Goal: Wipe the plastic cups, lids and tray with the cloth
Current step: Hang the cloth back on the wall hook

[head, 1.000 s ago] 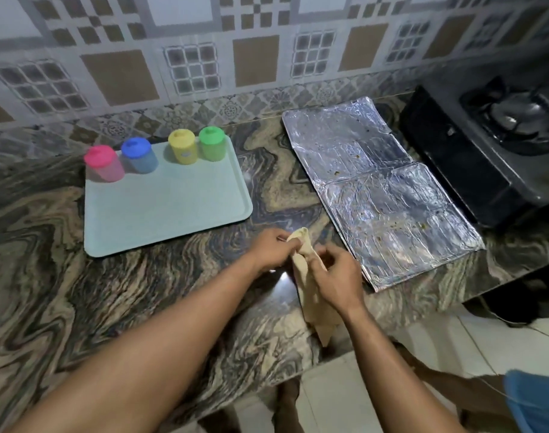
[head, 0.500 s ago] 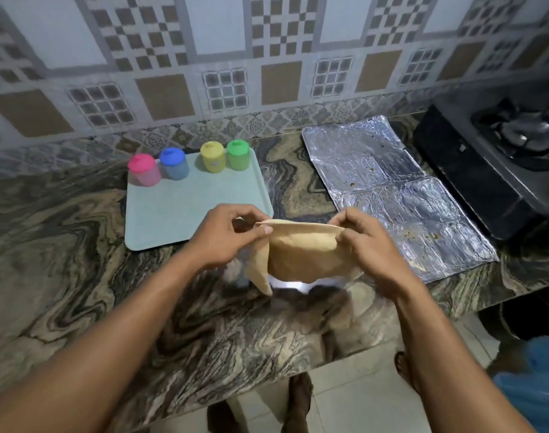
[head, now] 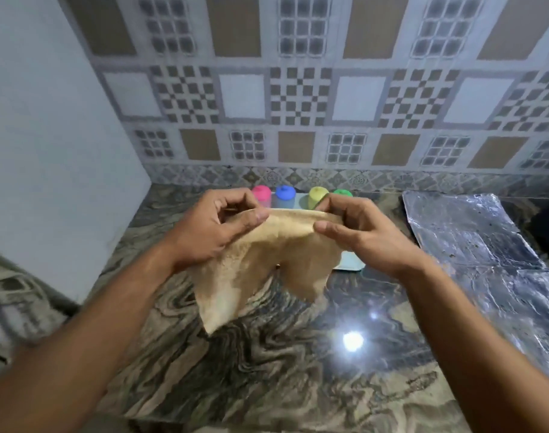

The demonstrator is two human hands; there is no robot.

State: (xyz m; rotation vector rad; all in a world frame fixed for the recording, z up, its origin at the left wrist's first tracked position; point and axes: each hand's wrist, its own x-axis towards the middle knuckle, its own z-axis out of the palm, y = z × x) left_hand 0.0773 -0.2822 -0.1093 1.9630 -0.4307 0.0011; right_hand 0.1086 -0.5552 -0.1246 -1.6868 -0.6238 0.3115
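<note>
Both hands lift a tan cloth up in front of the tray of cups.

Nearest, both forearms rise from the lower corners toward the centre of the frame, over the swirled marble desk (head: 267,370). The left hand (head: 210,232) and right hand (head: 357,229) now sit higher and farther back than half a second ago, when they held the cloth low before the tray. The left fingers (head: 251,215) and right fingers (head: 326,228) are curled, each pinching a top corner of the cloth (head: 260,264), which hangs stretched between them with its lower edges loose above the desk. Behind it, just a corner of the pale tray (head: 349,265) shows, right of centre. Farther back stand the pink cup (head: 262,195), blue cup (head: 285,195), yellow cup (head: 317,196) and green cup (head: 342,192). Foil sheets (head: 485,251) lie at right.
</note>
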